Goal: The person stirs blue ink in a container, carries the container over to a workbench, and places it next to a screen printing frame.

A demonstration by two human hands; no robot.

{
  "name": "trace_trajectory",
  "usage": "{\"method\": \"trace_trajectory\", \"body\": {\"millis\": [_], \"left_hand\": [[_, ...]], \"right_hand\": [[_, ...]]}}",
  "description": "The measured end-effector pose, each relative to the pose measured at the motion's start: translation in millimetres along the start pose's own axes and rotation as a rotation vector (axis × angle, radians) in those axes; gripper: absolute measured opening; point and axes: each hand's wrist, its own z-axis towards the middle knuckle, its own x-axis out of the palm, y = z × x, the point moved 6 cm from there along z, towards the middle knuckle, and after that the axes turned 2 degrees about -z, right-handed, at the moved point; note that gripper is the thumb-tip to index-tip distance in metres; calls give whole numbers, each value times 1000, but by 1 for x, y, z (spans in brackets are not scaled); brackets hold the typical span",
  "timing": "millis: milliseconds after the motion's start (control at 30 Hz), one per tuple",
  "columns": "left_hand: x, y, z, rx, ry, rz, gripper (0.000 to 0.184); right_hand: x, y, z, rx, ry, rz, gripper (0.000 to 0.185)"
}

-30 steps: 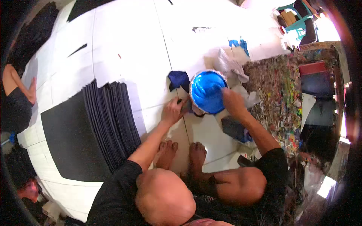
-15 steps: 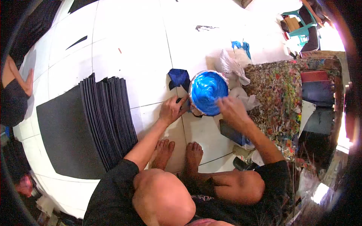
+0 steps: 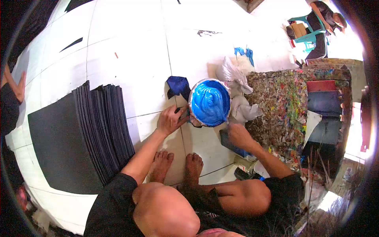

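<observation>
A round tub of bright blue paint (image 3: pixel 209 102) stands on the tiled floor in front of my feet, its pale rim smeared and the paint swirled. My left hand (image 3: pixel 172 119) is closed at the tub's left side, fingers against it, with a small dark bit showing by them. At the lower right rim, my right hand (image 3: pixel 241 135) is closed and slightly blurred. A short blue-smeared end shows between it and the paint; what it grips is mostly hidden. Just beyond my left hand lies a dark blue scrap of cloth (image 3: pixel 178 85).
Stacked black sheets (image 3: pixel 100 130) lie at left. On the right stand a paint-crusted board (image 3: pixel 276 106), crumpled white plastic bags (image 3: pixel 243 108) and a can (image 3: pixel 245 164). Another person's arm (image 3: pixel 15 85) is at the left edge; a person (image 3: pixel 329 19) sits far right.
My right hand has moved from over the paint down to the tub's lower right rim. The paint's swirl has changed shape. My left hand stays at the tub's side; the whole view has shifted slightly.
</observation>
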Motion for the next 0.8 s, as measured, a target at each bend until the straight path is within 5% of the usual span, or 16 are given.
{"method": "trace_trajectory", "body": {"millis": [233, 300, 333, 400, 467, 533, 800], "left_hand": [[0, -1, 1, 24, -27, 54, 45], [1, -3, -1, 6, -15, 30, 46], [1, -2, 0, 16, -12, 28, 49], [1, 4, -3, 3, -15, 32, 51], [3, 4, -5, 39, -28, 10, 55], [2, 4, -5, 20, -15, 9, 56], [0, 2, -6, 31, -21, -28, 54]], "right_hand": [[-103, 26, 46, -126, -288, -310, 23], [-104, 8, 65, -202, -687, -363, 13], [-102, -1, 65, -204, -690, -366, 13], [-86, -36, 68, -97, -432, -360, 27], [-46, -55, 51, 108, -45, -1, 22], [17, -65, 37, -184, 92, -81, 18], [-9, 44, 21, 357, 313, 1305, 22]]}}
